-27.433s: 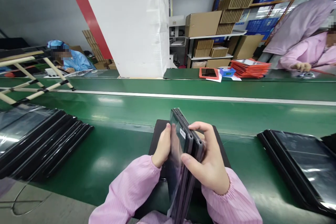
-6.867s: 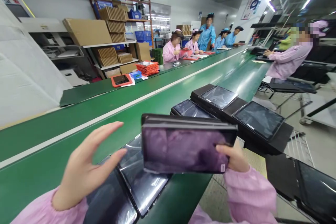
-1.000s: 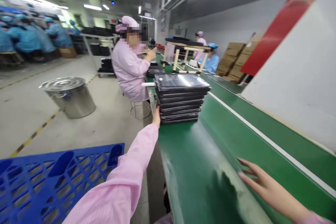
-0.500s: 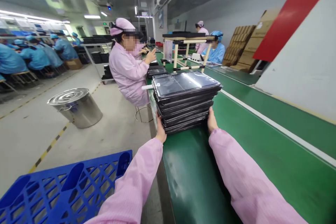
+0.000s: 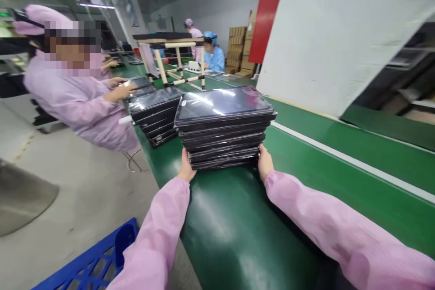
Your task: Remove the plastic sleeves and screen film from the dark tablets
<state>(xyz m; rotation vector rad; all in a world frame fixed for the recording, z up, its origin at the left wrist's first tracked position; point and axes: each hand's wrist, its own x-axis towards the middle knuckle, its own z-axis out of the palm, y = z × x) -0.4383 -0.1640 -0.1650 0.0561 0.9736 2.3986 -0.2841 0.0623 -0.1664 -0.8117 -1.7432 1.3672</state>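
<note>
Black film-covered tablets (image 5: 220, 131) sit stacked on the green conveyor bench (image 5: 238, 235), near its edge. The left hand (image 5: 186, 166) and right hand (image 5: 265, 162) touch the stack's near corners, fingers out of sight, so any grip cannot be told.

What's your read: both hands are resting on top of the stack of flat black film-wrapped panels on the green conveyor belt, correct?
No: the head view shows the left hand and right hand at the near side of the stack of flat black film-wrapped panels, low down, not on top. The stack does sit on the green conveyor belt.
</note>
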